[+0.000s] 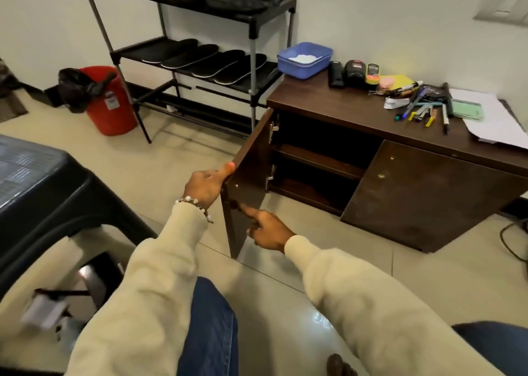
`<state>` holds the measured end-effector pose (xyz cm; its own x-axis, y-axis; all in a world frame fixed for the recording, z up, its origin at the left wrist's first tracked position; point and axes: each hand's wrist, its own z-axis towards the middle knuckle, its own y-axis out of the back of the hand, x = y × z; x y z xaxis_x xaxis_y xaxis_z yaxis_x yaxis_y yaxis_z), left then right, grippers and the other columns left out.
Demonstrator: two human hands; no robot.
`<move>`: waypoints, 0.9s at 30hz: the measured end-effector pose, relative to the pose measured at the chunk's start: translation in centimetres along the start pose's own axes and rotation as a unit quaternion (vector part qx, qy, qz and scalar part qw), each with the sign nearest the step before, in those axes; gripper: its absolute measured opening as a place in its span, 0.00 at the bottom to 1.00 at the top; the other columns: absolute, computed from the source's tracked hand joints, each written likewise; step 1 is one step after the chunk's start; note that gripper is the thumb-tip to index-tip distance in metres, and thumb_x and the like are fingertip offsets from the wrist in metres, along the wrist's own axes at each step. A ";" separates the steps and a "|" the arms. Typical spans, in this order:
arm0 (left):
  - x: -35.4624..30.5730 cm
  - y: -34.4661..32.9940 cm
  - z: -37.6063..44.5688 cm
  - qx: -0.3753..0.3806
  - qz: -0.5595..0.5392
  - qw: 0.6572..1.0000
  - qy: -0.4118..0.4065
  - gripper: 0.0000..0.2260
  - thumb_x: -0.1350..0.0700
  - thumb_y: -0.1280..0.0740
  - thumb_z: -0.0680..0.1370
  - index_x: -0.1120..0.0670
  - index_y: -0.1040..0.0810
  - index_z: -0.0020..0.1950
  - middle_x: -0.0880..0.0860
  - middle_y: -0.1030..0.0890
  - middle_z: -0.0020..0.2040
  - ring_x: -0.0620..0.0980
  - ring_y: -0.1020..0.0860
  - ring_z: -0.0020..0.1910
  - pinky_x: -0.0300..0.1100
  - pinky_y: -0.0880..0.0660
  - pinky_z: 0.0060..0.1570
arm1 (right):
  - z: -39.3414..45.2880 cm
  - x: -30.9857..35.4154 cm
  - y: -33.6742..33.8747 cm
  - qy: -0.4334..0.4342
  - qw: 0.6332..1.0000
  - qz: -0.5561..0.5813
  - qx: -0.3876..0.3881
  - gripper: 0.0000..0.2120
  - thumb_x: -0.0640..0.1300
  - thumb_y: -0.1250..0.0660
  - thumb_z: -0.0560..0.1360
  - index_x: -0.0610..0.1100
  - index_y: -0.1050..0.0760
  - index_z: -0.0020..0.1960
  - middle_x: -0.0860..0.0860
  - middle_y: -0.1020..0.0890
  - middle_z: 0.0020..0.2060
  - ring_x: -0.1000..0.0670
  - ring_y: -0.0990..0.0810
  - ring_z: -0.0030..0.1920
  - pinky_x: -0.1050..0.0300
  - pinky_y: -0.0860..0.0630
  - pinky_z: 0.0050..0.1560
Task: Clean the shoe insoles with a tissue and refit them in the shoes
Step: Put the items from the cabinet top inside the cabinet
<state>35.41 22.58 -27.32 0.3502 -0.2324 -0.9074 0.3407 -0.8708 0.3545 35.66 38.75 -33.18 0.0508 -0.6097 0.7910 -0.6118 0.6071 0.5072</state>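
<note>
While gripping the open cabinet door (245, 181) edge with left hand (204, 187), right hand (267, 232) points, forefinger touching its inner face. 4 black insoles (200, 59) on shoe rack (251, 18) middle shelf.

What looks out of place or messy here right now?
Pens and markers lie scattered in a loose heap on the cabinet top, beside papers that overhang its front edge. The left cabinet door stands open, gripped by the left hand. Nothing looks spilled or broken.
</note>
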 end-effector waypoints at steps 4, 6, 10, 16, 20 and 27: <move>-0.3 0.7 -0.4 -0.085 -0.039 0.996 0.003 0.26 0.37 0.32 0.72 0.62 0.19 0.38 0.60 0.19 0.38 0.54 0.25 0.37 0.43 0.30 0.39 | 1.2 0.6 -1.9 0.005 1.000 -0.026 0.005 0.37 0.33 0.41 0.77 0.59 0.52 0.76 0.47 0.36 0.73 0.43 0.33 0.71 0.50 0.35 0.68; -0.5 0.6 -0.7 -0.122 -0.049 0.991 -0.011 0.22 0.40 0.33 0.74 0.59 0.20 0.35 0.55 0.23 0.33 0.51 0.28 0.34 0.42 0.31 0.37 | 1.6 0.8 -2.1 0.004 0.999 -0.046 0.026 0.36 0.33 0.40 0.78 0.58 0.52 0.76 0.47 0.37 0.74 0.42 0.34 0.71 0.49 0.35 0.69; -0.5 0.4 -0.7 -0.138 -0.016 0.989 -0.043 0.20 0.42 0.33 0.76 0.57 0.19 0.35 0.54 0.22 0.34 0.51 0.26 0.35 0.44 0.28 0.42 | 1.9 0.7 0.9 0.001 0.997 -0.079 -0.001 0.28 0.40 0.36 0.77 0.54 0.40 0.74 0.48 0.32 0.71 0.44 0.29 0.67 0.47 0.31 0.67; -2.2 -3.7 -2.7 -0.353 0.216 0.827 -0.381 0.07 0.55 0.34 0.78 0.55 0.19 0.51 0.56 0.21 0.52 0.57 0.26 0.52 0.47 0.30 0.48 | -0.6 -2.1 13.5 -0.037 0.969 -0.202 -0.135 0.13 0.42 0.34 0.76 0.47 0.22 0.60 0.46 0.21 0.58 0.47 0.23 0.58 0.56 0.28 0.61; -4.1 -11.1 -2.2 -0.076 0.135 0.870 -0.469 0.07 0.59 0.35 0.77 0.57 0.19 0.52 0.54 0.20 0.48 0.52 0.23 0.47 0.41 0.27 0.49 | -4.1 -5.8 22.0 -0.117 0.936 -0.281 -0.175 0.17 0.43 0.35 0.76 0.47 0.27 0.65 0.43 0.24 0.61 0.42 0.25 0.61 0.50 0.29 0.64; -7.5 -25.2 2.0 0.248 0.102 0.944 -0.192 0.23 0.62 0.34 0.77 0.57 0.33 0.73 0.54 0.25 0.67 0.52 0.27 0.67 0.44 0.32 0.67 | -8.7 -10.4 28.9 -0.180 0.893 -0.390 -0.135 0.24 0.42 0.35 0.76 0.47 0.34 0.70 0.44 0.27 0.65 0.42 0.27 0.64 0.50 0.28 0.63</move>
<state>22.41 45.42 -29.95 -0.0110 -0.4743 -0.8803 -0.1830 -0.8645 0.4681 24.30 67.11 -23.77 0.0915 -0.9955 0.0254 -0.2857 -0.0018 0.9583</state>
